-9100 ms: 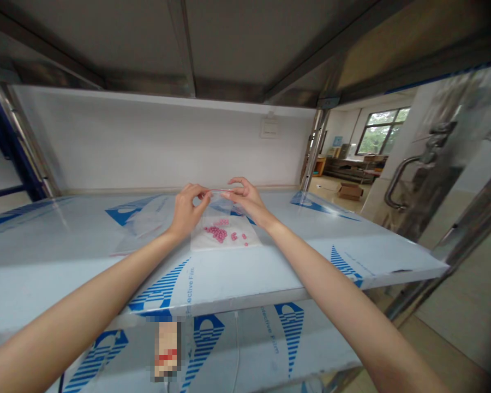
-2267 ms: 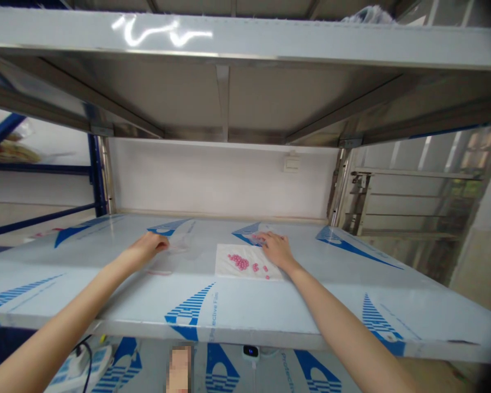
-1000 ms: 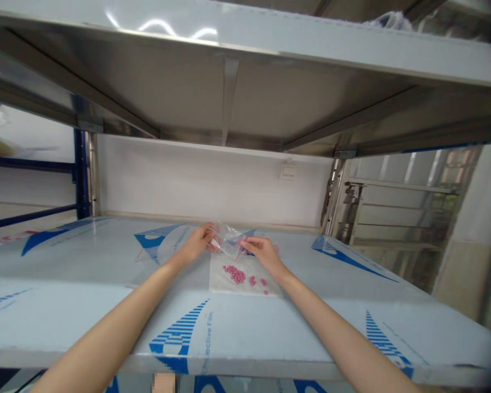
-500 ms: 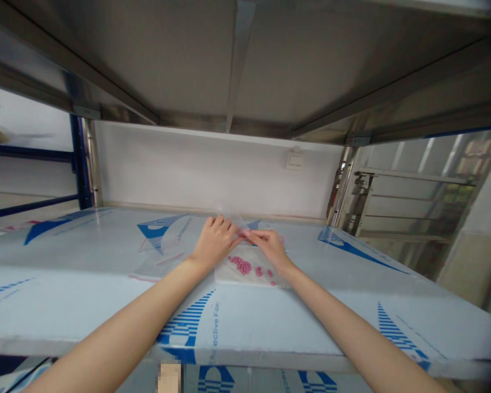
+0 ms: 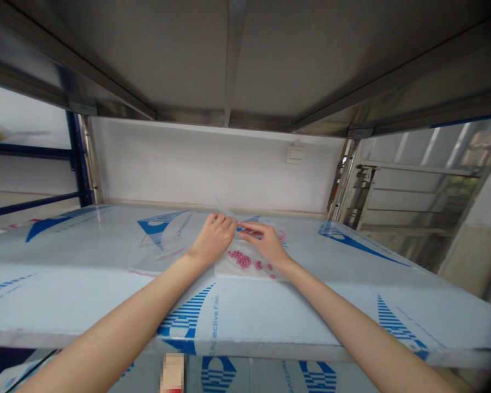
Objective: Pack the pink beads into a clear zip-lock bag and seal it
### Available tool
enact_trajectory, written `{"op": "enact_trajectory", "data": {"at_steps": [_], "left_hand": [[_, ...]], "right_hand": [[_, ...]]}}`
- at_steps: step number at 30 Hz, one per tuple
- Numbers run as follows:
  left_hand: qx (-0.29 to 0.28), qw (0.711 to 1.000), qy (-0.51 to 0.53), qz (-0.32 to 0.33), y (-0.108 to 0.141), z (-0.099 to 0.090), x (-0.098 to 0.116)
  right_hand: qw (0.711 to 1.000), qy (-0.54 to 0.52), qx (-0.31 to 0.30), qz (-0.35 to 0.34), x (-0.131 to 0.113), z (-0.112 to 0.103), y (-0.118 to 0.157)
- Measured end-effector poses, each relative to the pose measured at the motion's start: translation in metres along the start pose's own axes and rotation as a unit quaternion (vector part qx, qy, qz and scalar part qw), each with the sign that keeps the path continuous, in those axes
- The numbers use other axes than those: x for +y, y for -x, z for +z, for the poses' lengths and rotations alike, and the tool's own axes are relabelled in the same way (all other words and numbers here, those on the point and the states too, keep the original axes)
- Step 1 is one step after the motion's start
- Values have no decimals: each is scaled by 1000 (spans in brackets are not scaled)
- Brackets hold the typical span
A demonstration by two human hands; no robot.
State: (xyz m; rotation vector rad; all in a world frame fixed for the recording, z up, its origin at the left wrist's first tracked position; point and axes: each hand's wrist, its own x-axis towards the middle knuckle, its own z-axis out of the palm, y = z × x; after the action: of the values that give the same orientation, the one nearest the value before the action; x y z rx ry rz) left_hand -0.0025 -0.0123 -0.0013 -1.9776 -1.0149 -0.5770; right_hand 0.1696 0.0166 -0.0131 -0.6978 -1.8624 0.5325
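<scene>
My left hand (image 5: 215, 236) is closed on a small clear plastic bag (image 5: 226, 209), whose upper part sticks up behind the knuckles. Close beside it, my right hand (image 5: 265, 243) has its index fingertip at the bag by my left fingers, with a narrow gap between thumb and forefinger. Under and in front of the hands lies a whitish, see-through sheet or bag (image 5: 229, 269). Small pink beads (image 5: 242, 260) are clustered there, with a few apart to the right. Further clear bags with pink edges (image 5: 157, 262) lie left of my left forearm.
The hands work on a shelf covered in blue-printed protective film (image 5: 106, 297). Another metal shelf (image 5: 188, 65) hangs low overhead. A white wall with a switch (image 5: 295, 155) is behind. Metal posts stand left and right (image 5: 343, 180). Something pink-edged (image 5: 282, 236) lies behind my right hand.
My right thumb and forefinger have parted slightly from a pinch, and the fingertips moved a little left toward my left hand. The bag's upper part tilts more to the left. The beads lie as before.
</scene>
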Motion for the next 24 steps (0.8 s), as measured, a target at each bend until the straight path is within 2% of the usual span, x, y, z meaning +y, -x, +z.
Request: {"op": "enact_trajectory", "data": {"at_steps": [6,10,15,19,24], "left_hand": [[17,992,120,-24,2,2,-1],[16,984,171,-40,3,3,-1],[16,982,188,-27,4,7,0],[16,982,187,-37,2,3,2],[41,981,159,-102,1,-7,0]], "right_hand": [[996,78,1,-46,-6,-2,0],[992,112,5,-52,-10,-4,1],[985,157,5,-77,-9,-6,1],[971,221,17,-91,-11,-7,1],[965,247,55,-73,-11,-14,0]]}}
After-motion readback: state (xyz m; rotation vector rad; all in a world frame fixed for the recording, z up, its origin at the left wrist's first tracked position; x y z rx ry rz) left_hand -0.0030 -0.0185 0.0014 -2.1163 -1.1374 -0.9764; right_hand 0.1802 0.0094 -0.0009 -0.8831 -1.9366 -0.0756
